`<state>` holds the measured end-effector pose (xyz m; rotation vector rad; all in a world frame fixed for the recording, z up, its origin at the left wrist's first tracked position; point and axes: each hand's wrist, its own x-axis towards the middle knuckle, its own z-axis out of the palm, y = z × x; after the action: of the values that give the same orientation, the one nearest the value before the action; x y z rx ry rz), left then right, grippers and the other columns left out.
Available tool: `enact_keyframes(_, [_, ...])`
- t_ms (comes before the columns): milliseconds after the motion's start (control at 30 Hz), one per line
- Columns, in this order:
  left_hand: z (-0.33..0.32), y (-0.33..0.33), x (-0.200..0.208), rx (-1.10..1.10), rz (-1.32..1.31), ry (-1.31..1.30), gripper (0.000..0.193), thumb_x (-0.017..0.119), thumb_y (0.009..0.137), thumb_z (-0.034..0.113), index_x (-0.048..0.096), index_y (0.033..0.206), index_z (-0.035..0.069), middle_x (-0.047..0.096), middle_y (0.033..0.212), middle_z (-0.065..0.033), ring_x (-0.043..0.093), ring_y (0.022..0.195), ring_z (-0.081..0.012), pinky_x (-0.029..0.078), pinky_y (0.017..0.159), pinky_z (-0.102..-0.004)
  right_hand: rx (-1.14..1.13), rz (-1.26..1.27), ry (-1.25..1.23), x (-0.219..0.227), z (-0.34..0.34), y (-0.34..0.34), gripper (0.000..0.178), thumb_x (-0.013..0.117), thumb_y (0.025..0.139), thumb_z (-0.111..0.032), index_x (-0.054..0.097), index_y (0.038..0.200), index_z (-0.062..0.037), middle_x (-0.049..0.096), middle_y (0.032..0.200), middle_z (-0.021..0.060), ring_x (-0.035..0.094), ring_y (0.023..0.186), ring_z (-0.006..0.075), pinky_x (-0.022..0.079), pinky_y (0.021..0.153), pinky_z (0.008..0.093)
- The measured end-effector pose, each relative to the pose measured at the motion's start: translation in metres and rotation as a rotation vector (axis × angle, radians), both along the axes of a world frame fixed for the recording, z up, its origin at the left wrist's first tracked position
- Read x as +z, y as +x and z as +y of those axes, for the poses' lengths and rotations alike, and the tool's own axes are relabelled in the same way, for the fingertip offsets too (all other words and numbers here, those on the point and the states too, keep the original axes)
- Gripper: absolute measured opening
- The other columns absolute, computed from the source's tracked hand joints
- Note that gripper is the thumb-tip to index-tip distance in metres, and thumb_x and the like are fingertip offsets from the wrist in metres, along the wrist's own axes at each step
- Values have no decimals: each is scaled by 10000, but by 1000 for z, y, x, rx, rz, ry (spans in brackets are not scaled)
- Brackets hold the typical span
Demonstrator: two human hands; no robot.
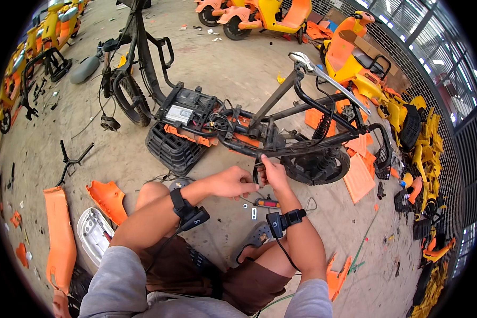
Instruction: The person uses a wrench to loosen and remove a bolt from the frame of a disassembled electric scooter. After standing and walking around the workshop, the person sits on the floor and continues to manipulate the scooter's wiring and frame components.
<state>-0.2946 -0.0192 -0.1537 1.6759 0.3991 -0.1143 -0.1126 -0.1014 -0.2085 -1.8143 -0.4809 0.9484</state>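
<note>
A stripped black scooter frame stands in front of me, its wheel at the right and a silver box on its floor section. Below the frame's lower tube, my right hand closes round a black curved part; whether that part is fixed to the frame cannot be seen. My left hand comes in beside it, fingertips pinched together near the part's lower end. What lies between those fingertips is too small to make out. A red and yellow light lies on the ground under my hands.
At my left are a white tray, a long orange panel and a black forked bracket. A black crate supports the frame. Yellow scooter panels pile along the right wall; whole scooters stand behind.
</note>
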Motion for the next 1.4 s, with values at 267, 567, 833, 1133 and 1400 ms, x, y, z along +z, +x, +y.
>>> enact_keyframes(267, [1, 1, -5, 24, -56, 8, 383, 604, 871, 351, 637, 901, -29, 647, 724, -79, 606, 557, -126, 498, 481, -250, -119, 101, 193, 5, -1, 6, 484, 560, 892, -443, 653, 778, 18, 549, 574, 27, 529, 463, 119, 419, 429, 257])
enact_keyframes(567, [1, -2, -3, 36, -42, 24, 410, 605, 870, 361, 643, 838, -46, 641, 703, -78, 605, 552, -127, 503, 482, -256, -122, 72, 221, 9, -1, 7, 435, 555, 907, -389, 659, 823, 25, 548, 575, 23, 532, 483, 114, 426, 439, 263])
enact_keyframes(833, [1, -2, 1, 26, -21, 43, 430, 605, 871, 366, 630, 737, -42, 644, 685, -87, 610, 553, -133, 504, 489, -257, -142, 163, 206, 4, -5, 14, 434, 561, 903, -393, 657, 826, 23, 581, 614, 38, 538, 495, 120, 436, 458, 269])
enact_keyframes(1133, [2, -3, -1, 27, -13, 81, 463, 597, 871, 397, 616, 683, -26, 642, 646, -82, 607, 540, -133, 495, 498, -263, -187, 133, 361, 2, -2, 16, 374, 544, 921, -379, 616, 845, -20, 595, 689, 48, 556, 560, 135, 449, 493, 278])
enact_keyframes(1400, [-1, -5, 6, -54, -9, 187, 504, 590, 885, 413, 596, 584, 9, 593, 531, -51, 562, 491, -109, 449, 489, -266, 34, 318, 123, -5, 2, 11, 416, 522, 923, -412, 667, 903, -23, 607, 690, 32, 572, 591, 146, 473, 569, 296])
